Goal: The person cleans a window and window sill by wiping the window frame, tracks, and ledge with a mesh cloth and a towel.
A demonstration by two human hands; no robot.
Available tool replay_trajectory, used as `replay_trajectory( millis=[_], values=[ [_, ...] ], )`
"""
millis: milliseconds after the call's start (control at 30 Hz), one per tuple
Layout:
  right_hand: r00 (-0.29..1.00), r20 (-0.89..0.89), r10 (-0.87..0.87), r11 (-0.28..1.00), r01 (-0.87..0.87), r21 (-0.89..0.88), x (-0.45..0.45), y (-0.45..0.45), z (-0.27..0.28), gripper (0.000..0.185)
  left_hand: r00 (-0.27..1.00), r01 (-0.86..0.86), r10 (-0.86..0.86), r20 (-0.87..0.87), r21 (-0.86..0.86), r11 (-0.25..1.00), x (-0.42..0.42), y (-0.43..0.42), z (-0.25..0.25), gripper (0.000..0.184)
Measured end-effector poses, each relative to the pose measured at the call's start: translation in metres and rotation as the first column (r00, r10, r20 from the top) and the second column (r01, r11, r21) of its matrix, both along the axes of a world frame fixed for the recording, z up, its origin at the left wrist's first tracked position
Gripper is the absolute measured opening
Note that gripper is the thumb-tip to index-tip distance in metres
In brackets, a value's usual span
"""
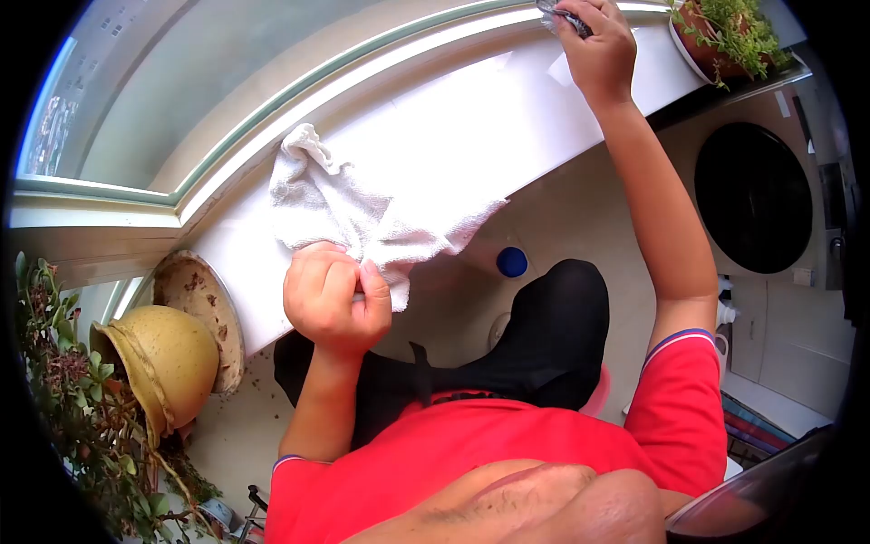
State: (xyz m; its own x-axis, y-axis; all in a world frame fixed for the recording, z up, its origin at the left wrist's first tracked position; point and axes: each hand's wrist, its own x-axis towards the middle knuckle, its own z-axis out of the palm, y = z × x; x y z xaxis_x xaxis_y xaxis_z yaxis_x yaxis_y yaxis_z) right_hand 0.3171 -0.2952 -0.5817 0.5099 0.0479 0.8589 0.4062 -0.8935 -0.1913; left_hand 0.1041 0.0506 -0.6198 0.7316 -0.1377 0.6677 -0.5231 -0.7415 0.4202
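The left hand (pixel 335 297) clutches one white cloth (pixel 349 210), spread from twelve to two o'clock of it across the white windowsill (pixel 462 113). At one o'clock, the right hand (pixel 602 53) grips one small grey thing (pixel 576 22), too unclear to name. Two plant pots, yellow (pixel 186 354) and brown (pixel 696 38), sit at eight and two.

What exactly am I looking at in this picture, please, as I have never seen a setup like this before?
There is no machine here: a person works bare-handed, seen through one camera worn on their own head, looking forward and down. That is why their red shirt appears at the bottom. The left hand grips a white cloth, bunched partly on the white windowsill. The right hand holds a silvery object, too unclear to name. A potted plant sits at upper right.
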Motion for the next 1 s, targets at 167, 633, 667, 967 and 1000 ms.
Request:
replay_trajectory(
  millis=[167,633,667,967,1000],
  values=[
    [0.961,-0.176,-0.214,0.963,0.177,-0.200,0.035,-0.005,-0.025,0.019,1.000,-0.008,0.008,-0.007,0.001,1.000,0.002,0.001,0.003,0.017],
    [0.954,-0.299,0.007,1.000,-0.009,-0.007,0.012,0.011,-0.035,0.023,0.998,0.012,-0.014,-0.068,-0.029,1.000,0.002,0.001,0.006,0.017],
    [0.943,-0.333,0.009,1.000,-0.004,0.014,0.011,0.007,-0.035,0.023,0.997,0.018,-0.021,-0.078,-0.032,0.999,-0.001,0.002,0.006,0.017],
    [0.943,-0.327,-0.056,0.993,0.087,0.082,0.012,-0.001,-0.046,0.028,0.999,0.004,-0.006,-0.053,-0.041,0.999,0.002,0.002,0.005,0.018],
    [0.933,-0.361,0.013,0.986,0.048,0.160,0.014,0.004,-0.046,0.028,0.999,0.003,-0.005,-0.052,-0.043,0.999,0.002,0.003,0.005,0.018]
  ],
)
